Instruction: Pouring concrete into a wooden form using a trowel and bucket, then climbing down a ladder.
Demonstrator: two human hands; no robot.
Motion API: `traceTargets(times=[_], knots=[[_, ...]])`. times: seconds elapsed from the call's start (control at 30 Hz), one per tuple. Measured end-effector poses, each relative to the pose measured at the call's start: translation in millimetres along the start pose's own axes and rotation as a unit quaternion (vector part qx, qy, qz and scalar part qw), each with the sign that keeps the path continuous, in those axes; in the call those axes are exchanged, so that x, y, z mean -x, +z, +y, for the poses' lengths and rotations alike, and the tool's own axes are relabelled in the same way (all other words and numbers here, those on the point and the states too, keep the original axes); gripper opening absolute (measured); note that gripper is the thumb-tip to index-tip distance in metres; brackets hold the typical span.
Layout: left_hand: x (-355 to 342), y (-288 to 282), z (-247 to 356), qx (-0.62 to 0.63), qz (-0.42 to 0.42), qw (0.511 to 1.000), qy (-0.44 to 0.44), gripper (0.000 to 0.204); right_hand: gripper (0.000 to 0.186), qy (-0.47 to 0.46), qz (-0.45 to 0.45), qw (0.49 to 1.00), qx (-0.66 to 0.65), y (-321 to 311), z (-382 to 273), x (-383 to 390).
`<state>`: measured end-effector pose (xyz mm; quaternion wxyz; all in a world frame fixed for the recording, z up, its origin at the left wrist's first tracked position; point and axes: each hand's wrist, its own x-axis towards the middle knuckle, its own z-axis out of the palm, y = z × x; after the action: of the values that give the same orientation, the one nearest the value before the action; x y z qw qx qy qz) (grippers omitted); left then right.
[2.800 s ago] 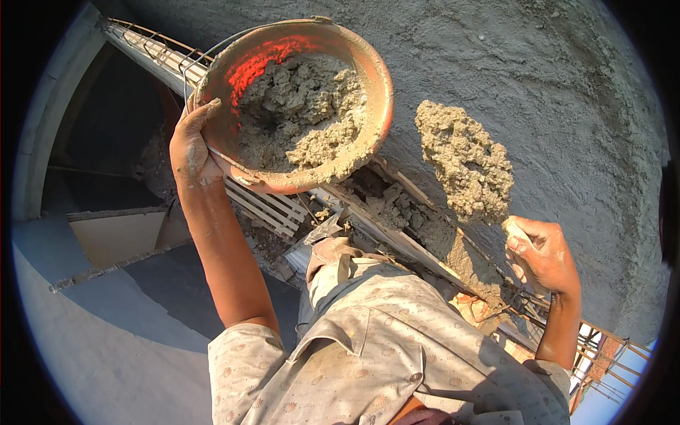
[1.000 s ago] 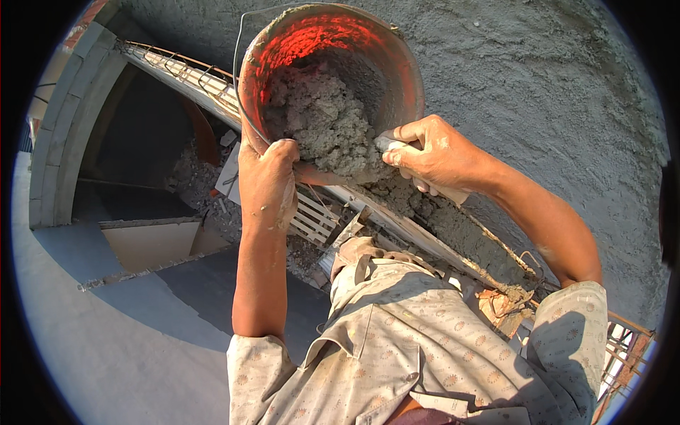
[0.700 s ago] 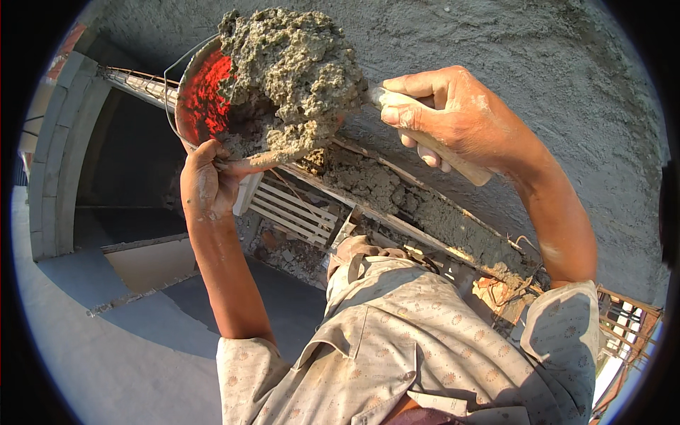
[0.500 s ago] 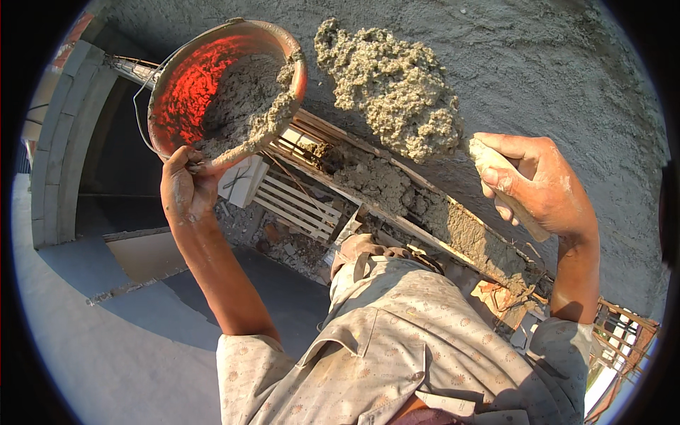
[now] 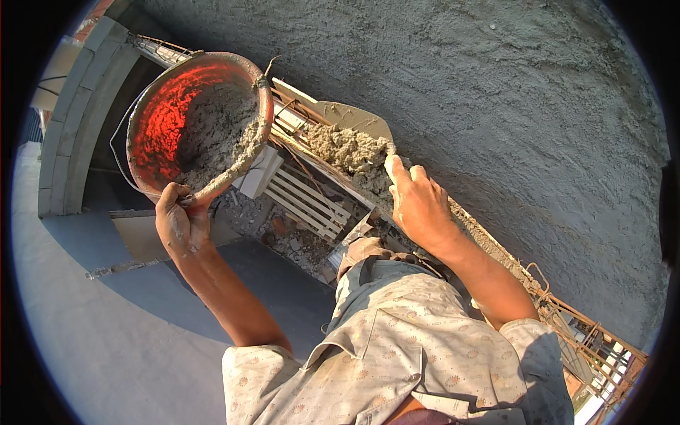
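My left hand (image 5: 183, 221) grips the near rim of a tilted bucket (image 5: 157, 134), red inside and caked with grey mortar (image 5: 219, 131). Its thin wire handle hangs off the left side. In my right hand (image 5: 425, 207) is a trowel (image 5: 370, 125), its blade turned up on edge against the rough wall, over a long narrow trough of boards and rods. A lump of wet mortar (image 5: 346, 150) lies just below the blade in that trough. The fingers hide most of the trowel's handle.
A rough grey plastered wall (image 5: 538, 120) runs along the far and right side. Rusty steel bars (image 5: 598, 340) stick out at lower right. Below the trough are a pale slatted frame (image 5: 308, 202) and rubble (image 5: 276, 227). Concrete blocks (image 5: 67, 134) stand at left.
My right hand has swung left and toward the trough, and the trowel's heaped load has tipped off its blade. The bucket has shifted a little left and nearer.
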<state>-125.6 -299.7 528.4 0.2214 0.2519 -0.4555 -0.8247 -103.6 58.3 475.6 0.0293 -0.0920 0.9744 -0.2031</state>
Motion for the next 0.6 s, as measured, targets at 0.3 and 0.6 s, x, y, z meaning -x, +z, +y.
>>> traceTargets(times=[0.3, 0.6], knots=[[51.0, 25.5, -9.3, -0.077, -0.094, 0.987, 0.109, 0.049, 0.042, -0.157, 0.132, 0.977, -0.060, -109.3, -40.8, -6.4], [61.0, 103.4, -41.7, -0.046, -0.247, 0.957, 0.146, 0.077, 0.022, -0.291, 0.093, 0.912, 0.274, -128.0, -53.7, -59.9]])
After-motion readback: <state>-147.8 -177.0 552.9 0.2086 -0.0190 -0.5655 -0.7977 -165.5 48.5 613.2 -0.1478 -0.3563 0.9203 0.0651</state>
